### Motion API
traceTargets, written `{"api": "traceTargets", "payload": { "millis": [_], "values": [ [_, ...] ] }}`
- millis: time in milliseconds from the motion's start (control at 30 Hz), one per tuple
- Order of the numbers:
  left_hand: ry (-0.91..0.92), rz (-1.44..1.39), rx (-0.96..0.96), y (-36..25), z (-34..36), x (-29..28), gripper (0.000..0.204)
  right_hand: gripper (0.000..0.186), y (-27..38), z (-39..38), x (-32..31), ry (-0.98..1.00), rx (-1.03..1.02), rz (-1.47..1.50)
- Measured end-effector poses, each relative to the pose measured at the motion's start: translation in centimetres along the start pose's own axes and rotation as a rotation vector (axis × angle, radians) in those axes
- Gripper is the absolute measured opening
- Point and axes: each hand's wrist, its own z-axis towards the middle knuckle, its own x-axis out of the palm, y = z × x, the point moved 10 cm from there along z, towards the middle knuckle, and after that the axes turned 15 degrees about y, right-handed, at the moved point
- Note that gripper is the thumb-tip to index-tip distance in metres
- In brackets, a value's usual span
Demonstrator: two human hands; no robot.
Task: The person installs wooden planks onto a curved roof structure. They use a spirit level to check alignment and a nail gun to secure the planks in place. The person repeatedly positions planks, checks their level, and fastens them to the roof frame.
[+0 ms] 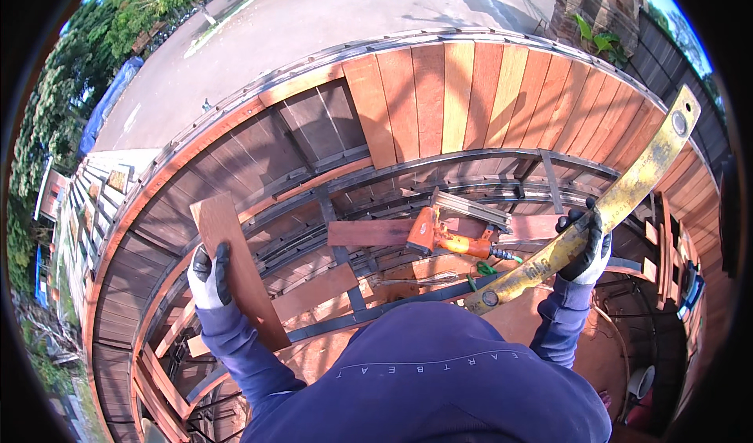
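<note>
My left hand, in a black and grey work glove, is closed round the edge of a short reddish-brown wooden board that stands tilted at my left. On the other side, my gloved right hand grips a long, worn yellow spirit level near its middle. The level slants from close to my body up to the far right. Between my hands an orange nail gun with a green hose fitting lies on its side on a loose board.
Past the nail gun curves a metal frame, partly covered by a row of fitted wooden boards. An uncovered section shows left of them. Loose boards lean at the lower left. A paved yard spreads beyond.
</note>
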Motion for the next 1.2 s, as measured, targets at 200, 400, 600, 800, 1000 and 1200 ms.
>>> {"api": "traceTargets", "payload": {
  "millis": [200, 400, 600, 800, 1000, 1200],
  "values": [
    [0.005, -0.338, 0.415, -6.0, 13.2, 4.8, 0.028, 0.041, 1.0, -2.6, 0.3, -0.141, -0.071, 0.038],
    [0.129, -0.554, 0.383, -2.3, 24.7, 14.3, 0.035, 0.039, 4.1, -7.7, -1.4, -0.200, -0.100, -0.139],
    [0.171, -0.545, 0.458, 1.5, 28.8, 20.0, 0.037, 0.038, 6.1, -14.0, -4.9, -0.360, -0.079, -0.215],
    [0.201, -0.646, 0.347, 0.4, 27.2, 21.8, 0.029, 0.037, 5.9, -16.3, -5.1, -0.464, -0.050, -0.210],
    [0.248, -0.627, 0.354, 3.0, 28.2, 22.3, 0.028, 0.037, 5.1, -16.6, -4.3, -0.448, -0.049, -0.216],
    [0.218, -0.578, 0.292, 8.2, 29.8, 24.7, 0.039, 0.036, 4.5, -14.3, -2.3, -0.403, -0.030, -0.200]
  ]
}}
